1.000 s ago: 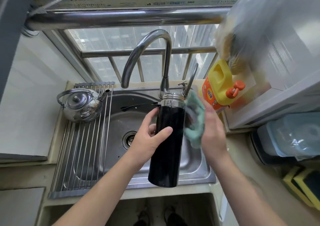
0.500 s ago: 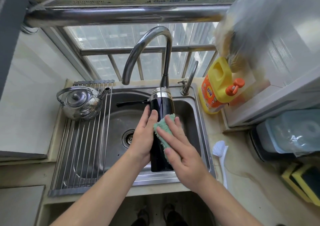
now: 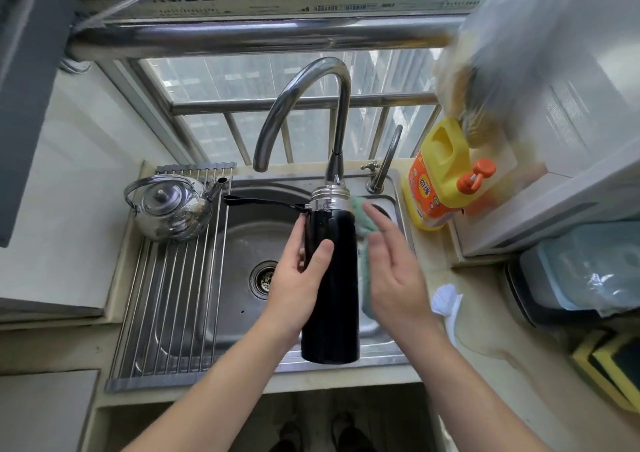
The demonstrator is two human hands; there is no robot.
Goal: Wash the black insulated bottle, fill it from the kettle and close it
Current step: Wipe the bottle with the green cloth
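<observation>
The black insulated bottle point(image 3: 334, 292) stands upright over the steel sink point(image 3: 242, 243), its silver threaded neck uncapped and a black strap sticking out to the left. My left hand point(image 3: 299, 275) grips its body from the left, thumb across the front. My right hand point(image 3: 394, 271) presses a green cloth point(image 3: 362, 219) flat against the bottle's right side, fingers straight. The steel kettle point(image 3: 169, 209) sits on the drying rack point(image 3: 166, 313) to the left of the sink.
The curved tap point(image 3: 304, 105) arches over the sink, with a smaller tap point(image 3: 388, 160) beside it. A yellow detergent bottle point(image 3: 440, 177) stands at the right rim. A white brush point(image 3: 448, 306) lies on the counter. A plastic container point(image 3: 585, 271) sits far right.
My right hand slid the cloth from the bottle's front round to its right side. The bottle came up and nearer to me.
</observation>
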